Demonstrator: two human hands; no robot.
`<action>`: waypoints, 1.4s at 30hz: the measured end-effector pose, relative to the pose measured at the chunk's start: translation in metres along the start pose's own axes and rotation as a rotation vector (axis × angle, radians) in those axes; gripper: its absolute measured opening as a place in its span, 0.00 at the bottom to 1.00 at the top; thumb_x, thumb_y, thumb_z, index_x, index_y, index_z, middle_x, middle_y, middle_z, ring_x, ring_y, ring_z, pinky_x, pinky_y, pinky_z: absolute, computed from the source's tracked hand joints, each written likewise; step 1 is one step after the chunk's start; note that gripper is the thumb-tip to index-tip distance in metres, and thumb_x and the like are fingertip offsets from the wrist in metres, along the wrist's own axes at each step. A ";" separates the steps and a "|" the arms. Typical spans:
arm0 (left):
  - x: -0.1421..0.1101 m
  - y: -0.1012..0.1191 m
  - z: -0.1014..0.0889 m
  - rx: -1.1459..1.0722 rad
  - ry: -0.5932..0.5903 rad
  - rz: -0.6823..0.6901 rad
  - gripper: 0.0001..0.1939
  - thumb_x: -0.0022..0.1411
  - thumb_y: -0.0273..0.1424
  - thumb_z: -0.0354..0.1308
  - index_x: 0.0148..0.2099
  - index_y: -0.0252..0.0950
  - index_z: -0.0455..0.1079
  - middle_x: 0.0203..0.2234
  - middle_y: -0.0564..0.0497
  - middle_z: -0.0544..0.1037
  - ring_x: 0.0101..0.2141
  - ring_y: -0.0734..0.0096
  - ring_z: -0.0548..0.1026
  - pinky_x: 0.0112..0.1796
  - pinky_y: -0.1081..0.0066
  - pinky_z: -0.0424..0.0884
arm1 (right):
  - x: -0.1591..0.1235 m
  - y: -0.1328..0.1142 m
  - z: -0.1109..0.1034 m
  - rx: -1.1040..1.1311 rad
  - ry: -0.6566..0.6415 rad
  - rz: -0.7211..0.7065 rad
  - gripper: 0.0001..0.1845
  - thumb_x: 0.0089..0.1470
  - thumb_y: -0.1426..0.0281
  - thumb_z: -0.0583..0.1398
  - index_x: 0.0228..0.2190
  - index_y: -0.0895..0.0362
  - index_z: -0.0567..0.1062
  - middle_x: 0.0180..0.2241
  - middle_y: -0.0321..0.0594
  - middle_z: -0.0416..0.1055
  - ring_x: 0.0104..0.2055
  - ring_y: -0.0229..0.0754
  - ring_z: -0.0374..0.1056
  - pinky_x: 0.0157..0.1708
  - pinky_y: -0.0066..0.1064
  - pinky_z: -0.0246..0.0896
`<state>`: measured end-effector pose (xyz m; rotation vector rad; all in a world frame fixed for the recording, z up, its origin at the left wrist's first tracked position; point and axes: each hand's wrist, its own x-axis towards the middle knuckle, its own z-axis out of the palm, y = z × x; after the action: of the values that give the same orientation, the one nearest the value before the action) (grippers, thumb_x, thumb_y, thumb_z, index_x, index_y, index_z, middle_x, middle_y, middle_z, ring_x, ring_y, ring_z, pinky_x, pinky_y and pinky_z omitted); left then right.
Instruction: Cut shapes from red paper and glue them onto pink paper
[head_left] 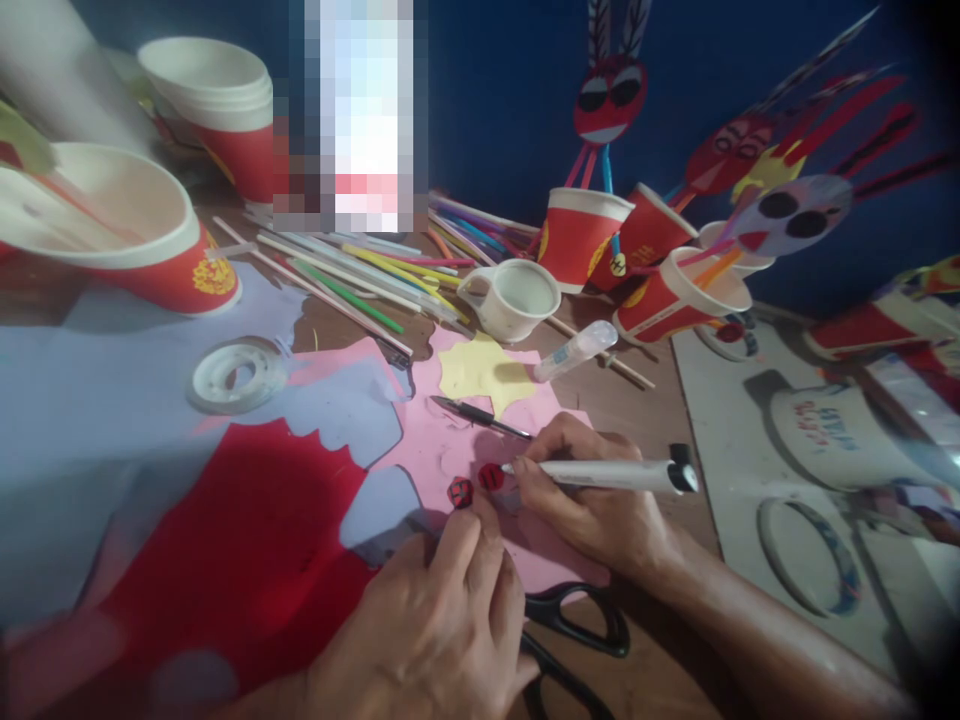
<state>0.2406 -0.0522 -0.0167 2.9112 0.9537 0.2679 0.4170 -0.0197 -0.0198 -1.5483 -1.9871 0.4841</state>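
My right hand (581, 490) grips a white marker pen (615, 474), its tip at a small red paper circle (491, 476) with black marks. My left hand (442, 600) has its fingers pressed together, the fingertips at the lower edge of that circle, apparently pinning it down. Just left of it lies a second red circle (460, 491) with black lines. Both circles lie on pink paper (420, 440) with cut edges. Above them rests a black pen (480, 415). Black-handled scissors (600, 615) lie beside my left hand, their blades hidden.
Red paper (247, 520) and a tape roll (236, 375) lie left. Behind are a small white cup (517, 300), a clear glue bottle (576, 350), several coloured sticks (375, 270) and red paper cups (581, 240), some holding paper-faced figures (611, 100). Another person's arm (67, 70) shows upper left.
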 end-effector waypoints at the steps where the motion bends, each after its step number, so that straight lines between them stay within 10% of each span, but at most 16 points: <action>1: 0.000 0.000 0.000 0.000 0.002 0.000 0.20 0.59 0.44 0.55 0.41 0.31 0.73 0.42 0.38 0.77 0.41 0.57 0.70 0.27 0.68 0.67 | 0.000 0.000 0.000 -0.007 0.002 -0.004 0.06 0.47 0.74 0.57 0.21 0.57 0.66 0.15 0.30 0.66 0.15 0.31 0.60 0.16 0.22 0.53; 42: 0.003 0.003 -0.005 -0.001 -0.062 -0.017 0.22 0.60 0.44 0.53 0.43 0.30 0.73 0.41 0.38 0.78 0.41 0.56 0.71 0.30 0.66 0.68 | -0.002 -0.005 0.005 0.074 -0.035 0.057 0.08 0.49 0.71 0.59 0.21 0.57 0.70 0.16 0.31 0.69 0.16 0.32 0.62 0.16 0.22 0.56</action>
<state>0.2435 -0.0531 -0.0112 2.8903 0.9676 0.1760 0.4108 -0.0231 -0.0210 -1.5640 -1.9330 0.6041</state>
